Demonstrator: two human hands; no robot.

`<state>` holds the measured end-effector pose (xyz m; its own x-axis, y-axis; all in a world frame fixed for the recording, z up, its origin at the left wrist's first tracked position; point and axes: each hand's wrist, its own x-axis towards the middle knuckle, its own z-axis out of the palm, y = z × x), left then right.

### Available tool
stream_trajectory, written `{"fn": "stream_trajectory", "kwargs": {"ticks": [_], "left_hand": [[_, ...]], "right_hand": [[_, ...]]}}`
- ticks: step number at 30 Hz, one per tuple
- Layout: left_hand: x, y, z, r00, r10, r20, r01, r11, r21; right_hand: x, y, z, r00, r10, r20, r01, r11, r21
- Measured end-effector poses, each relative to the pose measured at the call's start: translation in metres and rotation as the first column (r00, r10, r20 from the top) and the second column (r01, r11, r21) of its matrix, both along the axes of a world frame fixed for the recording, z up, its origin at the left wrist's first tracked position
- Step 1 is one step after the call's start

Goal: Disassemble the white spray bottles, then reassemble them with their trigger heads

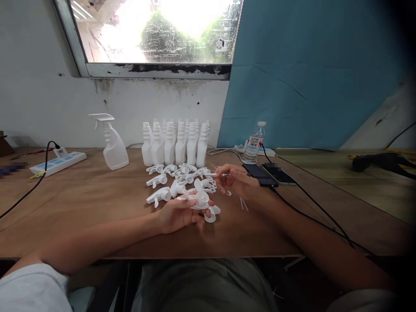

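My left hand (182, 213), palm up, has its fingers closed round a white spray trigger head (202, 199) above the front of the table. A slim silver metal tool (209, 174) is pinched in my right hand (235, 180); its tip points left, and its exact kind does not show. Behind my left hand lie several more white trigger heads (159, 196), bunched together. Small white ring-shaped parts (212, 187) are by my right fingers. Another white piece (210, 216) with a round end shows just under my left fingertips.
White bottles (169, 145) without heads stand in rows at the back. One complete spray bottle (115, 149) is further left, near a power strip (60, 163). To the right are a water bottle (252, 147), phones (279, 172) with black cables, and thin white tubes (243, 203).
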<state>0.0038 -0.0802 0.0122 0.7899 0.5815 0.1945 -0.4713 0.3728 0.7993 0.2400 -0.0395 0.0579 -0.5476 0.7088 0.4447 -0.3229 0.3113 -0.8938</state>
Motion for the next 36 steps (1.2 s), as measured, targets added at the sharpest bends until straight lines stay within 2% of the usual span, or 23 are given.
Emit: {"fn": "stream_trajectory", "kwargs": {"ticks": [4, 7, 10, 13, 16, 19, 22, 26, 29, 32, 34, 36], "left_hand": [[-0.001, -0.002, 0.002, 0.999, -0.017, -0.031, 0.019, 0.996, 0.085], [-0.002, -0.002, 0.001, 0.999, -0.036, -0.033, 0.039, 0.995, 0.091], [0.0, -0.002, 0.001, 0.999, -0.006, -0.037, 0.009, 0.996, 0.09], [0.001, -0.002, 0.001, 0.998, -0.013, -0.062, 0.019, 0.995, 0.099], [0.002, -0.002, -0.002, 0.995, -0.033, -0.089, 0.043, 0.992, 0.116], [0.001, -0.001, -0.006, 0.995, -0.013, -0.103, 0.028, 0.988, 0.153], [-0.001, -0.001, -0.009, 0.992, -0.057, -0.115, 0.079, 0.978, 0.193], [-0.002, 0.0, -0.008, 0.99, -0.108, -0.088, 0.121, 0.979, 0.161], [-0.001, -0.001, -0.005, 0.981, -0.119, -0.153, 0.14, 0.981, 0.135], [-0.002, -0.004, -0.002, 0.958, -0.043, -0.283, 0.1, 0.977, 0.19], [-0.003, -0.008, 0.001, 0.916, 0.074, -0.394, 0.034, 0.965, 0.262], [-0.004, -0.012, 0.003, 0.845, 0.211, -0.491, -0.008, 0.923, 0.384]], "right_hand": [[0.002, 0.001, -0.003, 1.0, -0.015, 0.007, 0.015, 0.999, 0.05], [0.002, 0.0, -0.001, 0.999, -0.036, 0.025, 0.035, 0.998, 0.06], [0.002, -0.001, 0.002, 0.994, -0.104, 0.03, 0.102, 0.992, 0.074], [0.002, -0.001, 0.003, 0.988, -0.157, 0.005, 0.157, 0.987, 0.041], [0.003, 0.0, 0.003, 0.989, -0.145, -0.005, 0.145, 0.989, 0.026], [0.003, -0.002, 0.002, 0.985, -0.14, 0.097, 0.121, 0.976, 0.181], [0.002, -0.009, 0.001, 0.954, -0.215, 0.208, 0.123, 0.917, 0.38], [-0.002, -0.022, 0.007, 0.945, -0.245, 0.215, 0.111, 0.861, 0.497], [-0.005, -0.028, 0.013, 0.934, -0.21, 0.291, 0.011, 0.828, 0.561], [-0.009, -0.03, 0.014, 0.927, -0.148, 0.346, -0.084, 0.816, 0.572], [-0.011, -0.031, 0.012, 0.93, -0.146, 0.338, -0.084, 0.81, 0.581], [-0.011, -0.033, 0.01, 0.928, -0.181, 0.326, -0.059, 0.792, 0.607]]}}
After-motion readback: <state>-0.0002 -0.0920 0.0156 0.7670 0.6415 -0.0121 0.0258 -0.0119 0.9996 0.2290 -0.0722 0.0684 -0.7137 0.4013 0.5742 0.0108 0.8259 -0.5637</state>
